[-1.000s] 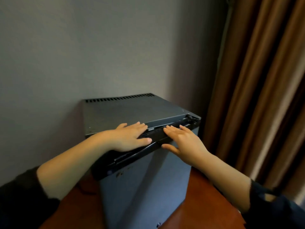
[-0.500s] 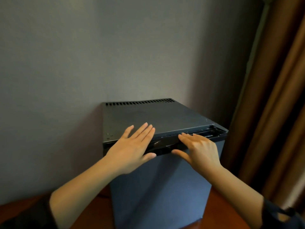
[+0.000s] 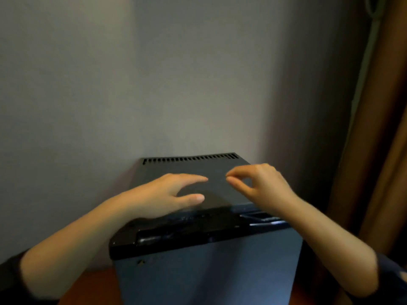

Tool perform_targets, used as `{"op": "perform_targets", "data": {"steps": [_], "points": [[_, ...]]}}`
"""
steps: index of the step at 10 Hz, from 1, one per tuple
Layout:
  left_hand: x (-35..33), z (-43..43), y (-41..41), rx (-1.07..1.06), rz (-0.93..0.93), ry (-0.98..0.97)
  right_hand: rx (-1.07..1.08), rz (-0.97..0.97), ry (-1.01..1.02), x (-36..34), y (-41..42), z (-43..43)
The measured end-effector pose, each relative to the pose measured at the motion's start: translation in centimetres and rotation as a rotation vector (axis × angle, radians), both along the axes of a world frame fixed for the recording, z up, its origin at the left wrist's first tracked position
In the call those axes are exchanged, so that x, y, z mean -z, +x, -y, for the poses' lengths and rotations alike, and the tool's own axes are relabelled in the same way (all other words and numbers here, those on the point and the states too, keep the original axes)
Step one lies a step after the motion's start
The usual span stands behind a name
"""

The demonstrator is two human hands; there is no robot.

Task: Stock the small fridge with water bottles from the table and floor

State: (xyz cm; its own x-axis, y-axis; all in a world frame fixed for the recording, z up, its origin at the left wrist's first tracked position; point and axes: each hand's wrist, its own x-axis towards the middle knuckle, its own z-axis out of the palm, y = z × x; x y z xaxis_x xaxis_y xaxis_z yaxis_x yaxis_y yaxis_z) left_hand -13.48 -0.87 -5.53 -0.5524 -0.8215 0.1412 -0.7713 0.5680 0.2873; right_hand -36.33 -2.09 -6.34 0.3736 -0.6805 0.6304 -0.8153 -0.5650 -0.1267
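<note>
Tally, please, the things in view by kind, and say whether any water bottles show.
Small fridge: 1
Hands: 2 (left hand, right hand)
Table: 1
Curtain: 1
Water bottles: 0 in view
Total: 5

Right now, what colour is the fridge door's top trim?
The trim is glossy black, in the head view.
</note>
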Motion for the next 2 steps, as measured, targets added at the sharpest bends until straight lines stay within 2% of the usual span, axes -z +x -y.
{"op": "perform_targets", "data": {"steps": [2], "points": [[-7.2, -2.6, -1.4, 0.124, -0.329, -0.391, -0.500, 0.400, -0.045, -8.8, -4.5, -2.2]]}}
